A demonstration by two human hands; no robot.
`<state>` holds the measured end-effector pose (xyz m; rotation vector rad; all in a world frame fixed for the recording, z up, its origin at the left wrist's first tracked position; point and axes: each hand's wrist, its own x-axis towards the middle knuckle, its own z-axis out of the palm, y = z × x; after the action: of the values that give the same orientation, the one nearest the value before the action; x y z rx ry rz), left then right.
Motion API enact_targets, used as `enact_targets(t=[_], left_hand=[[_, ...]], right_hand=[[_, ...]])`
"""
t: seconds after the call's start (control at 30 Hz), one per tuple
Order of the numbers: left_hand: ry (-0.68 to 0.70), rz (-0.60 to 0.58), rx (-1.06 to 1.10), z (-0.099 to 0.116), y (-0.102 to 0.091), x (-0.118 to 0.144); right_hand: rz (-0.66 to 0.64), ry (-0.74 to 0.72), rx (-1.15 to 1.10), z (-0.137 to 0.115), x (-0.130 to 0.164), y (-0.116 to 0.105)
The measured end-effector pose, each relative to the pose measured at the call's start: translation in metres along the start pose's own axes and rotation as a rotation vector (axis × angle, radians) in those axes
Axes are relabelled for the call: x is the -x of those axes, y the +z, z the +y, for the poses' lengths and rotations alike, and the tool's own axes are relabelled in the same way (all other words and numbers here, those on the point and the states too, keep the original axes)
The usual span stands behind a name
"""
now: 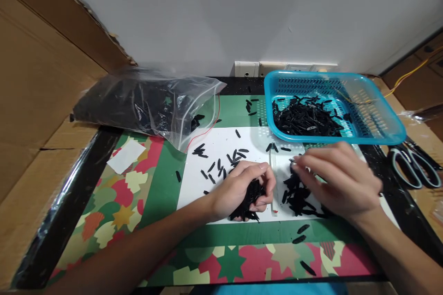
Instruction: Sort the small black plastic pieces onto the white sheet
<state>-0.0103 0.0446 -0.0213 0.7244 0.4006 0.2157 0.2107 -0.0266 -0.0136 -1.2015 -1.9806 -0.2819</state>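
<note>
My left hand rests on the white sheet with its fingers curled around a bunch of small black plastic pieces. My right hand hovers just to the right, over a loose pile of the same black pieces; its fingertips pinch at one piece near the top of that pile, blurred by motion. A thin clear strip lies upright between the two hands. More black pieces are scattered across the white sheet.
A blue perforated basket holding many black pieces stands at the back right. A clear plastic bag of black pieces lies at the back left. Scissors lie at the right edge. Cardboard walls rise on the left.
</note>
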Motion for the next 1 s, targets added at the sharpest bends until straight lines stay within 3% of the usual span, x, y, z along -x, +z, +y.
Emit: enact_targets(t=[0.13,0.37,0.53,1.0], left_hand=[[0.007,0.053,-0.059,-0.004,0.001,0.000],[0.016,0.092,-0.158,-0.004,0.003,0.001],[0.030,0.154,-0.213,-0.005,0.005,0.002],[0.027,0.065,-0.004,-0.002,0.002,-0.002]], right_hand=[[-0.191,-0.116,-0.236,-0.017,0.006,0.015],[-0.248,-0.060,-0.359,-0.021,0.003,0.015],[-0.235,-0.094,-0.370,-0.026,0.003,0.018],[-0.136,-0.008,-0.390,-0.022,0.005,0.013]])
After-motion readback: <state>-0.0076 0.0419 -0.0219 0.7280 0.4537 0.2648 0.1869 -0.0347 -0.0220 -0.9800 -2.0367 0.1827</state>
